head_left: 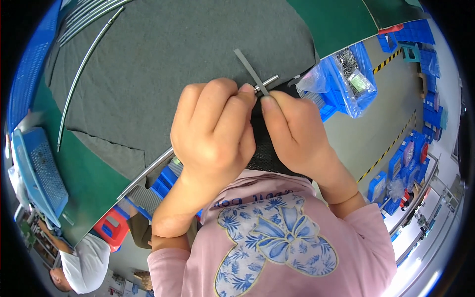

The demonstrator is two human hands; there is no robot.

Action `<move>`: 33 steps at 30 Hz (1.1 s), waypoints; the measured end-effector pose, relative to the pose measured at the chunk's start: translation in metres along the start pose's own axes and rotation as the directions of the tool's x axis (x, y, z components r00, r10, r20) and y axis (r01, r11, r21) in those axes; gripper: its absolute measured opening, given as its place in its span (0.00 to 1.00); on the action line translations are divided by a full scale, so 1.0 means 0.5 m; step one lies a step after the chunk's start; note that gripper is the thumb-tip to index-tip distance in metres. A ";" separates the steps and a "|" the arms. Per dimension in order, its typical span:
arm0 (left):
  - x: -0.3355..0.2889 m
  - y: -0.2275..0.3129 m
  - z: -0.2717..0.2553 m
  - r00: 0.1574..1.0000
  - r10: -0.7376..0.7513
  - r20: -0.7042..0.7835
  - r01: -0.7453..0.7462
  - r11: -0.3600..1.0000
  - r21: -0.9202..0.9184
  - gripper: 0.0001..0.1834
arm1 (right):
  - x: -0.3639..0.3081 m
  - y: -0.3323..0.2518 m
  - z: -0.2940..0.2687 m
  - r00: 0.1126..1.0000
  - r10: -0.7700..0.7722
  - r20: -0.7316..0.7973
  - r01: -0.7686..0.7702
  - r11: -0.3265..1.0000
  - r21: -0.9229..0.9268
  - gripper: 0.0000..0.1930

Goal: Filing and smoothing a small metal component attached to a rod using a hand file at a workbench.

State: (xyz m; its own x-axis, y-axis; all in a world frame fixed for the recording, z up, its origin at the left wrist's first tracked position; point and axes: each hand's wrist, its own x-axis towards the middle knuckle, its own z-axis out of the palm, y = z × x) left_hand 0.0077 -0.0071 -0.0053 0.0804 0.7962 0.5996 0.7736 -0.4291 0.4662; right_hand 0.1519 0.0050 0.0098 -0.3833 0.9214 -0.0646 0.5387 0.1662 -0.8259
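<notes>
The left hand point(213, 126) is curled closed, thumb and fingertips pinched on a thin metal rod point(272, 79) whose tip juts out to the right. The right hand point(297, 123) grips the lower end of a flat grey strip point(249, 68) between thumb and curled fingers, with no gap. Strip and rod cross just past the fingertips, above the near edge of the cloth point(173, 49).

The cloth gives wide room ahead of the hands and to their left, as far as a loose rod point(81, 69) near its left edge. To the right, room is tight: the cloth's edge is near, and a blue bin point(338, 96) stands just beyond the green table point(339, 24). Toward the body, the shirt point(297, 252) is close to both wrists.

Counted: two hands, one strip, one loose rod, plus a bundle point(84, 20) at upper left, too crowded to count. Another metal length point(145, 173) shows below the left hand; whether it belongs to the held rod is hidden. Two baskets, one light blue point(57, 188) and one darker point(29, 74), line the left side.
</notes>
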 end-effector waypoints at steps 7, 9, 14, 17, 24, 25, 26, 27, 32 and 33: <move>-0.003 -0.004 0.005 0.999 0.025 -0.036 -0.025 1.000 -0.010 0.11 | -0.013 0.001 -0.024 0.999 -0.018 0.039 0.020 0.998 -0.060 0.10; 0.002 -0.003 0.002 1.000 0.006 -0.014 -0.006 1.000 -0.003 0.10 | 0.011 -0.001 -0.019 0.999 -0.028 0.045 0.029 0.999 -0.021 0.10; 0.005 -0.004 0.004 1.000 0.012 -0.011 -0.012 1.000 -0.021 0.10 | -0.052 0.015 -0.010 0.990 0.128 0.055 -0.127 0.992 -0.017 0.11; 0.008 -0.004 -0.002 1.000 0.012 0.020 -0.011 1.000 -0.025 0.10 | -0.001 0.004 -0.001 1.000 0.028 -0.007 -0.027 0.997 0.066 0.10; 0.007 -0.004 -0.001 0.999 -0.007 0.040 0.008 1.000 -0.021 0.09 | -0.038 0.035 0.026 0.997 0.018 -0.073 -0.018 1.000 0.011 0.09; 0.010 -0.004 -0.004 0.999 -0.006 0.046 0.007 1.000 -0.022 0.10 | -0.015 0.028 0.025 0.997 -0.011 -0.083 0.013 1.000 0.019 0.09; 0.012 -0.003 -0.007 0.999 -0.005 0.052 0.007 1.000 -0.023 0.10 | 0.003 0.022 0.027 0.995 -0.041 -0.092 0.043 0.999 0.025 0.09; 0.009 -0.001 -0.009 0.998 -0.004 0.055 0.005 1.000 -0.028 0.10 | -0.001 0.025 0.036 0.989 -0.062 -0.132 0.064 0.998 0.015 0.09; 0.008 -0.007 -0.004 0.998 0.008 0.060 -0.006 1.000 -0.030 0.12 | -0.047 0.061 0.057 0.987 -0.023 -0.157 0.026 1.000 0.017 0.08; 0.009 -0.007 -0.003 0.998 0.006 0.061 -0.004 1.000 -0.028 0.12 | -0.033 0.060 0.054 0.988 -0.047 -0.149 0.050 0.999 0.014 0.08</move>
State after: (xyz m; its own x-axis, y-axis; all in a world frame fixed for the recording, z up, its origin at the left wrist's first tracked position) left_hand 0.0041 -0.0026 -0.0032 0.1233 0.8182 0.5616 0.7554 -0.4444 0.4816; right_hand 0.1542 -0.0148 -0.0291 -0.2919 0.9546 0.0585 0.5084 0.2067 -0.8359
